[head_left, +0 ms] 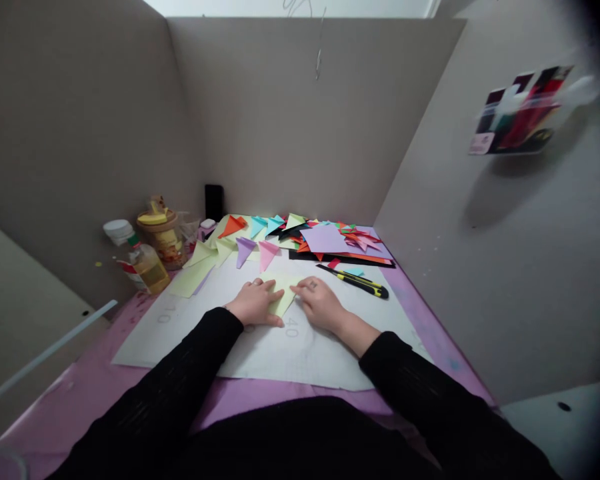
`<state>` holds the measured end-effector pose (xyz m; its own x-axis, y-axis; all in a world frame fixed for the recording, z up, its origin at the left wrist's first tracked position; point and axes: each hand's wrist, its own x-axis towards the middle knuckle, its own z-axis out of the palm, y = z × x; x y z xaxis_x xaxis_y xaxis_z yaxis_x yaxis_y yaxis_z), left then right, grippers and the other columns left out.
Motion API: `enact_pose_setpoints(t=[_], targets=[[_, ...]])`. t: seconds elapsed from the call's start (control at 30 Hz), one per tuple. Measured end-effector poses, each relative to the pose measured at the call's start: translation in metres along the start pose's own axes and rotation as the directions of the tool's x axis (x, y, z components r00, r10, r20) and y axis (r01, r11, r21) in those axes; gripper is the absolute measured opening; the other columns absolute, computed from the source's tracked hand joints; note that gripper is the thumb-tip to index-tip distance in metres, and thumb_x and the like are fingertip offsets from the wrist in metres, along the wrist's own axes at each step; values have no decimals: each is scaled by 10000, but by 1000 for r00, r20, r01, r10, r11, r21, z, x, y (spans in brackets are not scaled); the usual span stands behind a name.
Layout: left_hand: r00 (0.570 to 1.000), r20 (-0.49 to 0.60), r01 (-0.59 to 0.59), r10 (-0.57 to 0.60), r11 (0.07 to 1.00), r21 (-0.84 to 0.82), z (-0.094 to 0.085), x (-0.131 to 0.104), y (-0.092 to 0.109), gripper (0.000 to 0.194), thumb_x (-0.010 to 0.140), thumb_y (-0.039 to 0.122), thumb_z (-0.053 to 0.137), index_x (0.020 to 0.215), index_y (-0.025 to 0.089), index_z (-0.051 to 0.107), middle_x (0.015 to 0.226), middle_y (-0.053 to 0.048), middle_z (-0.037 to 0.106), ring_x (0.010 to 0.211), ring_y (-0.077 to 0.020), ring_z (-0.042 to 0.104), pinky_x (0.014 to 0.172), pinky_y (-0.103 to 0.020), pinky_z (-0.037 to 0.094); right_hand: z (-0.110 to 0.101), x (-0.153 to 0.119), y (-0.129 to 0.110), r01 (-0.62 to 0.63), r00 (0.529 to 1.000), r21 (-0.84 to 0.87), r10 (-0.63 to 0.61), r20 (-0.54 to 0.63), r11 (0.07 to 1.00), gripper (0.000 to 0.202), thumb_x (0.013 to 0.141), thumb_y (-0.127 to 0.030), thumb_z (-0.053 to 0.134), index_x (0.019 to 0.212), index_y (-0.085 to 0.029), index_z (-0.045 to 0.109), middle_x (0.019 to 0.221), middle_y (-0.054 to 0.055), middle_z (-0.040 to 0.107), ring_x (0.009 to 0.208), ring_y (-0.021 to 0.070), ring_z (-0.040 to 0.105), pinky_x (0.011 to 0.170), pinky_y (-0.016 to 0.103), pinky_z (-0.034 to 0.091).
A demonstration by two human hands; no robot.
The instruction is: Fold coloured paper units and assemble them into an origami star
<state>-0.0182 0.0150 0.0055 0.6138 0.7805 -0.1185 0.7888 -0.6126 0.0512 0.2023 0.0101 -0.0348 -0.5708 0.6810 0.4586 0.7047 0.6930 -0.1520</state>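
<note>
A pale yellow-green sheet of folded paper (283, 285) lies on the white cutting sheet (190, 340) in front of me. My left hand (258, 301) rests on its left side, fingers spread and thumb pointing right. At the paper's right edge, the fingers of my right hand (321, 305) are pinched together on it. Just beyond are folded paper pieces: a pink one (268, 253) and a purple one (245, 250). To the right of my right hand lies a yellow and black utility knife (356, 283), its tip pointing left.
Colourful folded papers (357, 241) and a lilac square (324, 239) pile up at the back. Left stand a bottle of yellowish liquid (150, 265), a jar with a brown lid (164, 240) and a black phone-like object (214, 201). Grey partitions (300, 120) enclose the pink-covered table (100, 400).
</note>
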Motion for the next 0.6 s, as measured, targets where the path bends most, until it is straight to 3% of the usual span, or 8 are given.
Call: enact_pose_setpoints(t=[0.07,0.17,0.23,0.3,0.37,0.47,0.53,0.6], targets=[[1000,-5,-16,16,998,-60,4,-8,-9,896,607,729,620,1370,298,438,1470,-161,338,1229,-427,377,926,-545,353,4,-3,-11,178,980,121,-188,70,976,375,805,-122,521,1154,-196,635,1073,103,644,994,221,535,875,345,451],[998,-67,5,-16,988,-155,8,-23,-25,912,577,688,678,1362,280,458,1473,-150,345,1253,-420,369,958,-519,347,8,-4,-19,211,970,187,-229,83,960,355,810,-94,509,1119,-196,653,1061,93,661,963,208,565,828,328,483],[970,-176,126,-169,964,-236,11,-32,-33,755,689,584,645,1327,206,502,1333,-164,505,1160,-357,483,940,-449,383,9,-4,-19,204,973,194,-221,71,960,361,796,-71,513,1105,-185,659,1050,95,668,947,208,578,821,331,489],[910,-228,246,-347,892,-378,13,-37,-34,608,807,448,541,1332,147,484,1121,-145,631,976,-275,593,861,-379,434,8,-4,-17,204,973,200,-221,63,958,369,786,-58,517,1101,-186,660,1045,97,672,940,206,584,812,329,493],[882,-191,268,-431,791,-550,16,-37,-29,591,837,339,477,1383,126,401,1028,-112,661,817,-212,624,780,-332,460,8,-4,-16,204,974,207,-220,56,957,370,787,-57,520,1102,-191,659,1048,97,673,943,203,587,809,328,495],[896,-86,211,-436,587,-781,19,-30,-15,681,781,255,527,1418,130,321,1100,-115,640,752,-170,621,713,-293,471,9,-5,-16,211,973,212,-225,44,954,369,790,-67,524,1110,-192,656,1057,97,674,947,205,594,819,336,495],[887,-34,175,-460,404,-898,19,-23,-7,672,749,227,566,1384,146,362,1140,-127,621,771,-162,624,681,-273,473,9,-5,-15,217,973,206,-229,37,954,365,793,-72,522,1108,-196,659,1061,94,679,945,207,603,843,355,488],[847,-18,129,-531,239,-962,15,-18,-1,604,739,212,588,1320,165,431,1169,-131,598,804,-161,625,665,-257,474,10,-6,-15,214,974,197,-225,32,957,357,799,-77,521,1101,-205,662,1065,90,683,943,206,611,862,371,478]])
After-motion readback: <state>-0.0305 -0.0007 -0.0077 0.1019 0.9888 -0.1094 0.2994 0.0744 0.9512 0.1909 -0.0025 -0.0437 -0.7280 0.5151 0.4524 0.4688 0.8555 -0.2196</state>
